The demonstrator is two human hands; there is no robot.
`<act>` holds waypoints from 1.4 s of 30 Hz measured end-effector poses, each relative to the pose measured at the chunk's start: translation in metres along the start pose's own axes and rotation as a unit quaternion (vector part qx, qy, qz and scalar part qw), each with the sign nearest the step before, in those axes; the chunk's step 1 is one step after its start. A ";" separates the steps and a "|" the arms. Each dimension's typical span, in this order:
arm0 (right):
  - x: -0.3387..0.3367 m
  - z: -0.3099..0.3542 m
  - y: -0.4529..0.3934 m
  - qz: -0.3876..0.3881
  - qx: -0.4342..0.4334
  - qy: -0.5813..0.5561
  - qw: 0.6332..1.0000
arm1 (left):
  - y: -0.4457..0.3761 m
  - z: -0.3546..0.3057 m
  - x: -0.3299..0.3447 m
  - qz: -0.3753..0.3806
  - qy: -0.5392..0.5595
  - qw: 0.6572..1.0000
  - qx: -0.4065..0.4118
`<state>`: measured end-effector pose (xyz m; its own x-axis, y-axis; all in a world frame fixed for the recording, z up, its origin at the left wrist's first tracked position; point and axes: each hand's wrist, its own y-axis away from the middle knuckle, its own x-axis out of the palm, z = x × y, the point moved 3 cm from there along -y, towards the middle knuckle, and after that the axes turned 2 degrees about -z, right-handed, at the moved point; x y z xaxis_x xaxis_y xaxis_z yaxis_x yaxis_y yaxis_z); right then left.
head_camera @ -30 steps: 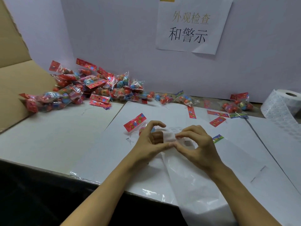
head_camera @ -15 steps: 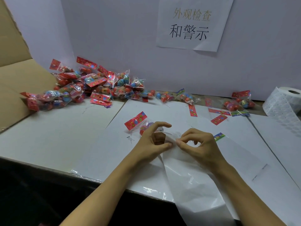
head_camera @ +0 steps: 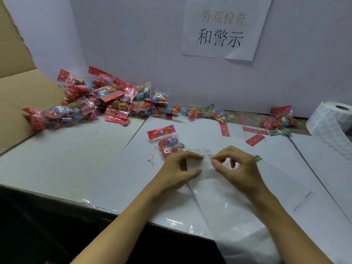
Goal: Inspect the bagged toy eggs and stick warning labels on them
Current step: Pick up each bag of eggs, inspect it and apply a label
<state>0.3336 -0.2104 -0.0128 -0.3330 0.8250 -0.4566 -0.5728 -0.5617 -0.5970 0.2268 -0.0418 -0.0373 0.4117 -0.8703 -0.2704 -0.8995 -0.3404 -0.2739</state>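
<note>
Lowered from a second ago, both hands now work flat at the bench's middle, uncovering the bag of toy eggs [head_camera: 170,144] they had hidden. That clear, crinkly bag, topped by a glossy red header card, lies just beyond the left hand [head_camera: 178,169], near the bench's centre. A strip of small white warning labels [head_camera: 200,151] runs between the two hands; the left hand's fingers [head_camera: 194,156] press on it, thumb spread apart below, while the right hand [head_camera: 238,169] pinches forefinger and thumb together at the strip's edge, apparently on one label, though the grip is too small to confirm. Peeling a label looks to be the step in hand; the next move would call for lifting it clean of its slick backing and smoothing it onto the bag's film without creases. Beneath the wrists a glossy translucent plastic sheet [head_camera: 228,212] drapes over the near edge. A heap of bagged eggs [head_camera: 99,103], round red and blue shells in cellophane, crowds the far left corner beside a cardboard box flap [head_camera: 21,88]. A perforated label roll [head_camera: 331,121] sits at the far right edge, under a wall notice [head_camera: 222,29].
</note>
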 end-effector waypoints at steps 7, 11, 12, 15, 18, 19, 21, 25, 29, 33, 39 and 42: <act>0.007 0.005 -0.001 0.061 -0.025 0.033 0.997 | 0.003 -0.001 0.000 0.011 0.052 0.999 -0.014; 0.008 0.006 0.000 0.057 -0.036 0.030 0.997 | 0.005 -0.002 0.004 0.040 0.051 0.998 -0.028; 0.009 0.006 -0.001 0.059 -0.035 0.024 0.997 | 0.004 -0.002 0.004 0.041 0.045 0.998 -0.030; 0.010 0.006 -0.001 0.064 -0.011 -0.008 0.998 | 0.003 0.000 0.003 0.039 0.032 0.998 -0.033; 0.009 0.002 -0.001 0.067 0.001 -0.010 0.998 | 0.003 0.002 0.004 0.039 0.014 0.999 -0.022; 0.009 0.001 -0.001 0.070 0.001 -0.006 0.998 | 0.003 0.002 0.004 0.041 0.007 0.999 -0.018; 0.010 0.002 0.000 0.072 0.000 -0.008 0.997 | 0.002 0.002 0.005 0.041 -0.004 0.999 -0.009; 0.010 0.001 -0.001 0.054 0.010 -0.024 0.998 | 0.003 -0.001 0.005 0.046 -0.024 0.999 0.005; 0.008 -0.002 -0.002 0.019 0.023 0.020 0.999 | 0.005 -0.001 0.006 0.051 -0.019 0.999 0.001; -0.017 -0.015 -0.007 -0.237 0.130 0.002 0.963 | 0.007 -0.003 0.005 0.032 -0.063 0.998 -0.001; -0.017 -0.012 -0.002 -0.253 0.081 0.048 0.963 | 0.007 -0.007 0.018 -0.014 -0.455 0.887 0.077; -0.007 -0.004 -0.004 -0.223 0.028 0.086 0.971 | 0.008 0.002 0.015 0.018 -0.470 0.880 0.060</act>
<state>0.3412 -0.2138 -0.0096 0.0849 0.9601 -0.2664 -0.6724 -0.1421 -0.7265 0.2262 -0.0573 -0.0452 0.3732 -0.1816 -0.9098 -0.9157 -0.2300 -0.3296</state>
